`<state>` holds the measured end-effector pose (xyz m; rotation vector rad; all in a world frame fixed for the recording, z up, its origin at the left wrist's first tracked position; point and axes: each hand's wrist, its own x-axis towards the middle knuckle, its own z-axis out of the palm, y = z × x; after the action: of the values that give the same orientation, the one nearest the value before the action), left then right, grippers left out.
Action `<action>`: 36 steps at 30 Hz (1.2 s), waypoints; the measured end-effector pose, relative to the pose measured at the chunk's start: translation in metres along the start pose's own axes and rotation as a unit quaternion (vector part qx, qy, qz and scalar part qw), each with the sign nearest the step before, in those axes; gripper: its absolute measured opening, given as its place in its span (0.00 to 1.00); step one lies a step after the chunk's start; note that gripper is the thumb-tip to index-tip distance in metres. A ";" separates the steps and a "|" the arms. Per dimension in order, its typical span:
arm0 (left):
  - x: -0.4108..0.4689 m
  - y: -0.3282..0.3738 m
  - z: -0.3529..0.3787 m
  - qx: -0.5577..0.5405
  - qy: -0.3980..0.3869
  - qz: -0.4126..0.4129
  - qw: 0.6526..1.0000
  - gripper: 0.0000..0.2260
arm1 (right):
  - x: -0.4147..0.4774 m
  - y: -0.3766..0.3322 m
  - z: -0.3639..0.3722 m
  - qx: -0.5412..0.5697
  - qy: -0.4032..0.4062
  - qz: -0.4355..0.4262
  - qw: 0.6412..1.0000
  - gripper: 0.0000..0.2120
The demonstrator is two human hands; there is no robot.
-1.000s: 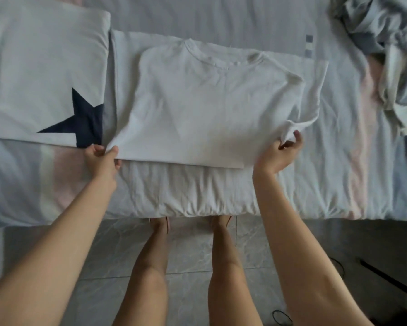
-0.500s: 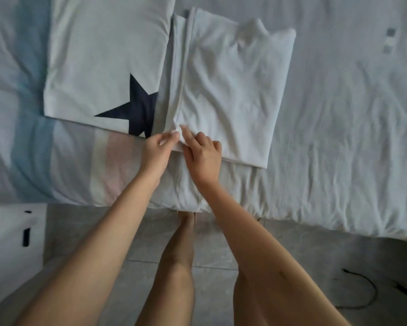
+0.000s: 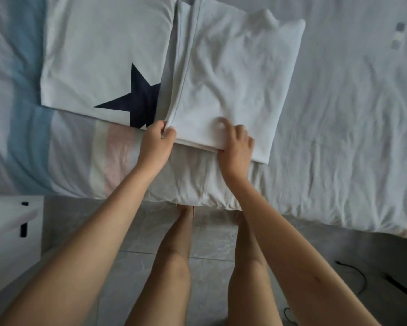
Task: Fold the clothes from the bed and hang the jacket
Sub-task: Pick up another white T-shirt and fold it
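White cotton T-shirt [image 3: 233, 74], folded into a tall rectangle, lies flat on the pale crumpled bed sheet [image 3: 350, 137], its collar at twelve o'clock and its hem towards the person. The left hand [image 3: 156, 147] pinches the shirt's seven o'clock corner, thumb and bent fingers closed tight on the layered edge. The right hand [image 3: 235, 149] grips the hem at six o'clock, its curled fingers [image 3: 239, 131] resting on top of the fabric; they are blurred, and the thumb cannot be made out. At nine o'clock of the shirt, touching and partly under it, lies a folded white garment with a dark navy star [image 3: 103, 55]. A white cabinet [image 3: 9, 231] stands on the grey tiled floor [image 3: 209, 243] at eight o'clock.
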<state>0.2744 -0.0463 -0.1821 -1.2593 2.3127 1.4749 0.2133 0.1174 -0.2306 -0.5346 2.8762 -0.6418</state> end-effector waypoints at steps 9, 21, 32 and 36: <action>-0.035 0.002 0.001 -0.062 0.009 0.026 0.998 0.10 | -0.030 0.076 -0.075 0.156 -0.047 0.140 0.977 0.36; 0.017 0.199 -0.027 -0.268 0.096 0.065 0.956 0.06 | 0.123 0.005 -0.211 0.263 0.110 0.189 0.940 0.15; 0.036 0.248 -0.051 -0.305 0.140 0.175 0.926 0.09 | 0.153 -0.018 -0.263 0.335 0.283 0.143 0.887 0.20; 0.030 0.132 -0.018 -0.176 0.121 0.075 0.974 0.13 | 0.093 0.024 -0.191 0.201 0.104 0.193 0.955 0.19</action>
<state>0.1685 -0.0548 -0.0958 -1.4475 2.4175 1.9521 0.0786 0.1764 -0.0755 0.1592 2.7860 -1.2215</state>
